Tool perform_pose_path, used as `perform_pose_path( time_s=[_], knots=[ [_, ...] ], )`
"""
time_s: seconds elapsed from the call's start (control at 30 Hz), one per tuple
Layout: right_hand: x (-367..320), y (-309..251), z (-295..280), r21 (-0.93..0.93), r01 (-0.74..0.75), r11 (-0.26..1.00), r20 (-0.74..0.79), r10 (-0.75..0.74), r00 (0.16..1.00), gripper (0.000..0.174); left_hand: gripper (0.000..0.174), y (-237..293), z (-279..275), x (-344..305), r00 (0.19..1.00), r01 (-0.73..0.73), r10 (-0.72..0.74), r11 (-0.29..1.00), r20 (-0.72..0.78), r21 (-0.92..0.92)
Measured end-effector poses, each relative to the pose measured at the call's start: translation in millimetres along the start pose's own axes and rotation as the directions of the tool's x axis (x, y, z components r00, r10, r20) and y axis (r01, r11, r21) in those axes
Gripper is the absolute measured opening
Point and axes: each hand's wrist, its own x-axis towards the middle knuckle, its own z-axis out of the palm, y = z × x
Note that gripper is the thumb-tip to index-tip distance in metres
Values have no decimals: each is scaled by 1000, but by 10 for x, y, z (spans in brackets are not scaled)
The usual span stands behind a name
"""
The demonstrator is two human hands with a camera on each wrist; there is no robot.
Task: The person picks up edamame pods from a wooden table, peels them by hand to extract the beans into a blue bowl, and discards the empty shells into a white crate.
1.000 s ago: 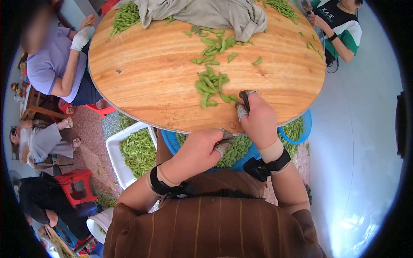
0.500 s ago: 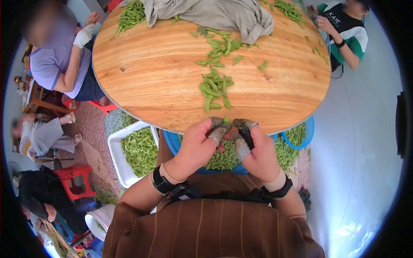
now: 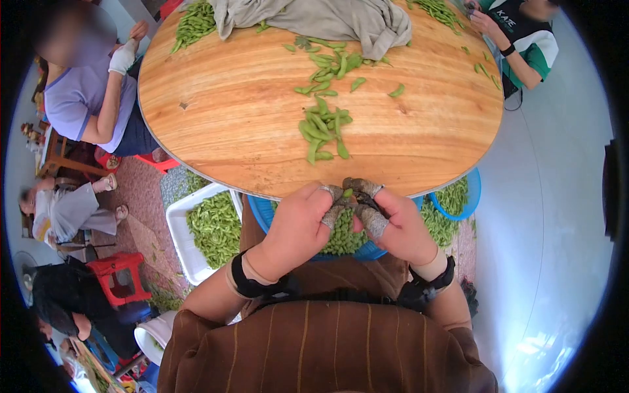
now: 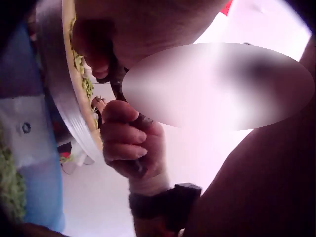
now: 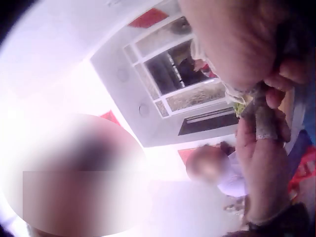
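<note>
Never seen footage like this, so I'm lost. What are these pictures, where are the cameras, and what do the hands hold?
No machine: a person works by hand. The round picture comes from a camera on their head, looking down; the two blurry ones from cameras on each wrist. The left hand and right hand pinch one bean pod between wrapped fingertips at the edge of a wooden table. On it lie loose pods and a grey cloth; a blue basin of pods sits below.
</note>
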Motion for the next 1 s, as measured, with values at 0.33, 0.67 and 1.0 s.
perform_pose_path(
  time_s=[0.33, 0.67, 1.0],
  knots=[
    [-45, 203, 16, -309, 352, 884, 44, -356, 933, 31, 10, -184, 91, -124, 804, 535, -38, -388, 593, -750],
    [-52, 78, 59, -296, 137, 945, -60, -162, 985, 23, 13, -187, 123, -210, 768, 608, -325, 102, 551, -787],
    [162, -20, 145, -607, 168, 777, 94, -140, 986, 22, 14, -585, -521, -825, 663, 738, -644, 474, 382, -481]
  ],
)
